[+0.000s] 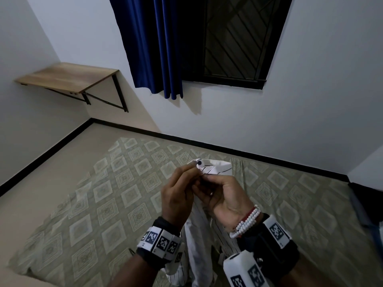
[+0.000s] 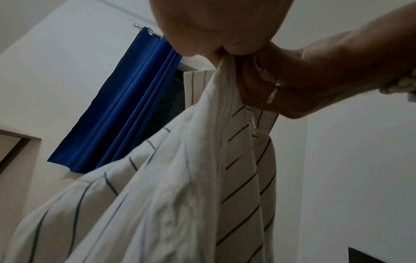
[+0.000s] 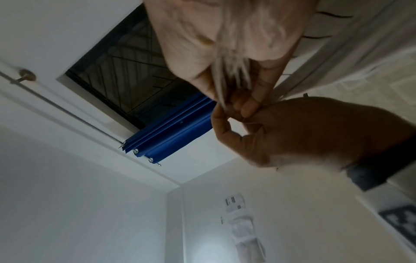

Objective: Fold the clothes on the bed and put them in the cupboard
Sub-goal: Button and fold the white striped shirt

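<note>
A white shirt with thin dark stripes (image 1: 198, 243) hangs in the air above the bed, held up near its collar (image 1: 215, 167). A dark button (image 1: 199, 162) shows at the top edge. My left hand (image 1: 178, 195) pinches the shirt's edge beside that button. Close against it, my right hand (image 1: 223, 195) grips the same collar area with curled fingers. In the left wrist view the shirt (image 2: 180, 186) drapes down from both hands, and a ring shows on the right hand (image 2: 292, 85). The right wrist view shows the left hand (image 3: 303, 133) pinching cloth.
The bed (image 1: 116, 204) has a beige sheet with diamond patterns and lies low on the floor. A wooden wall shelf (image 1: 66, 76) is mounted at the far left. A blue curtain (image 1: 153, 46) hangs beside a dark barred window (image 1: 238, 38). A dark object (image 1: 366, 208) sits at the right edge.
</note>
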